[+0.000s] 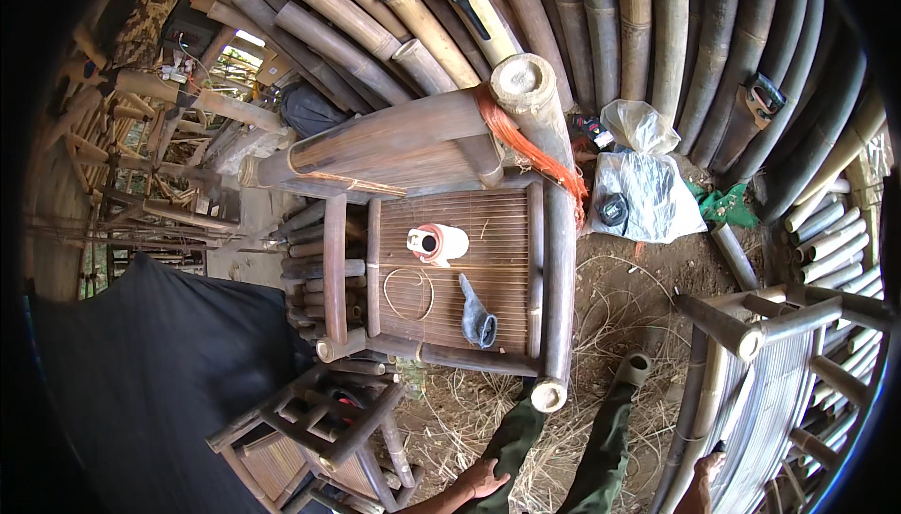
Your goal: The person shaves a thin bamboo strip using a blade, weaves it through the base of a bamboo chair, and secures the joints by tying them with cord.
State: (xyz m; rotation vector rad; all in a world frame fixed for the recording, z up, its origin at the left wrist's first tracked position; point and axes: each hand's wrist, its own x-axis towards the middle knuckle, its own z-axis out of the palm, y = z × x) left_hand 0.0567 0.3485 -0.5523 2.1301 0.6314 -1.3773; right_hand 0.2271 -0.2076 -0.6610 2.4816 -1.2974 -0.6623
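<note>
The two hands were kept well apart, the left hand laid on a green trouser leg and the right hand closed around the dark handle of a knife, its blade seen over a slatted bamboo bench at near right. On the bamboo seat in the middle, a white-and-orange container and a grey cloth piece were placed; farther off, a saw was propped against bamboo poles.

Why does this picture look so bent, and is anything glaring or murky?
In the head view, the fisheye lens bends the long brown bamboo poles, corners black; highlights whiten the larger clear plastic bag; the broad black sheet shows little detail.
</note>
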